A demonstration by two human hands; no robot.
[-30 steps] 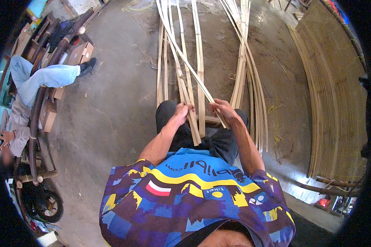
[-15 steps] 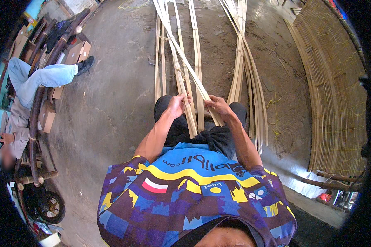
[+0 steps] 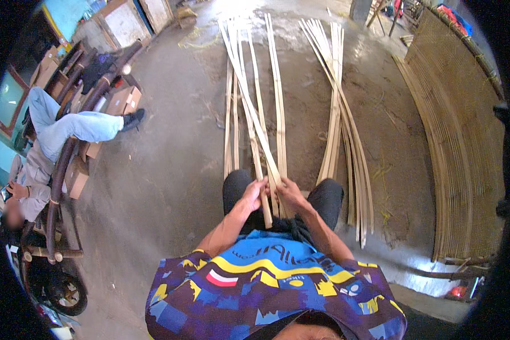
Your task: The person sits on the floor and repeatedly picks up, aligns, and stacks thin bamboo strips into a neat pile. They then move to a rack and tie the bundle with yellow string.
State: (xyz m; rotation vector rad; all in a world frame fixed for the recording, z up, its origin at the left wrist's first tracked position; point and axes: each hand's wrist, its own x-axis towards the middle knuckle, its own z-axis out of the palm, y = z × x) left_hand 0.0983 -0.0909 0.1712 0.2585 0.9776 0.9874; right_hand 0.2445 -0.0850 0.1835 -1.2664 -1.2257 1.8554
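My left hand [image 3: 255, 195] is closed round a long pale bamboo strip [image 3: 268, 217], whose near end sticks out below the fingers over my lap. Close beside it, my right hand [image 3: 290, 196] grips a second bamboo strip [image 3: 270, 159], which slants away to the far left and crosses over others. The two hands are almost touching between my knees. More long strips [image 3: 279, 113] lie lengthwise on the floor ahead of me. A fanned bundle of bamboo strips [image 3: 334, 107] lies to the right, crossing partway along and running past my right knee.
A large woven bamboo screen [image 3: 453, 158] stands along the right side. At left, a person [image 3: 68, 127] reclines on a bamboo bench [image 3: 59, 170] with a phone in hand. Cardboard boxes [image 3: 124, 101] sit by the bench, and a wheel [image 3: 68, 289] shows at lower left.
My right hand has come leftward with its strip, closing the gap to my left hand. The view has tilted up, showing more of the far floor and the strips' far ends.
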